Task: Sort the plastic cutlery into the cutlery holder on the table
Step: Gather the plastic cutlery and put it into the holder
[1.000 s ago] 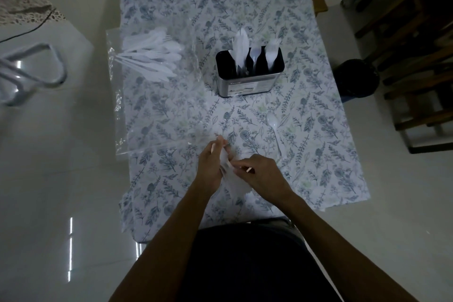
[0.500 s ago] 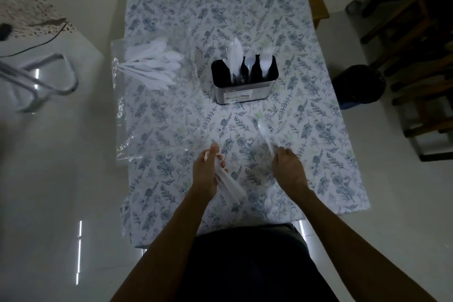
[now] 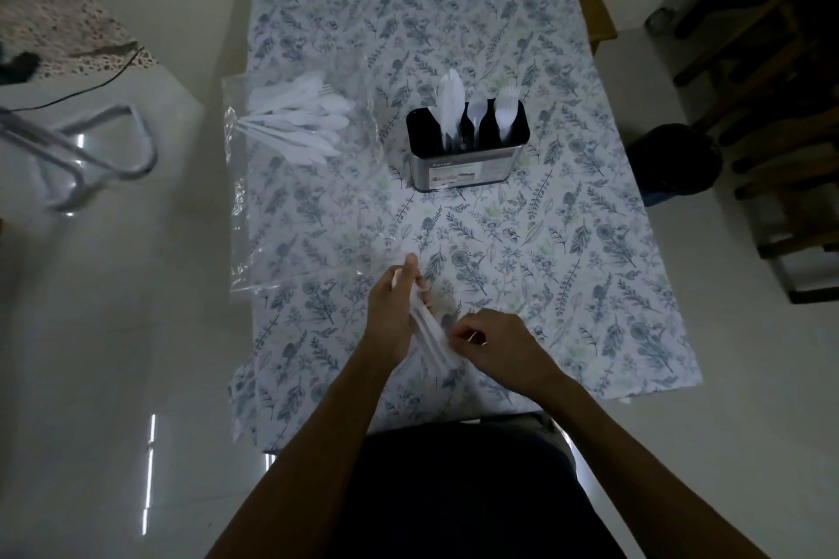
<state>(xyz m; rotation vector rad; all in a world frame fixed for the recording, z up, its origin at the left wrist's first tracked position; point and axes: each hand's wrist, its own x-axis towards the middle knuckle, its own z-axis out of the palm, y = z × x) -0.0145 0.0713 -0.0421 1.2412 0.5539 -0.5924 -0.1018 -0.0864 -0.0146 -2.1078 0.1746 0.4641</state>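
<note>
Left grip (image 3: 394, 314): thin white cutlery (image 3: 431, 336)

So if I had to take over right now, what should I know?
Left hand: shut on a bundle of white cutlery.
Right hand: fingers pinching at the same bundle, near the table's front edge.
Cutlery holder: mid-table, with knives, a spoon and forks standing in separate slots.
Plastic bag: to the left of the holder, more white cutlery lying inside.
Done: some pieces sorted.
Left: sort the bundle in the hands, then the pieces in the bag.
</note>
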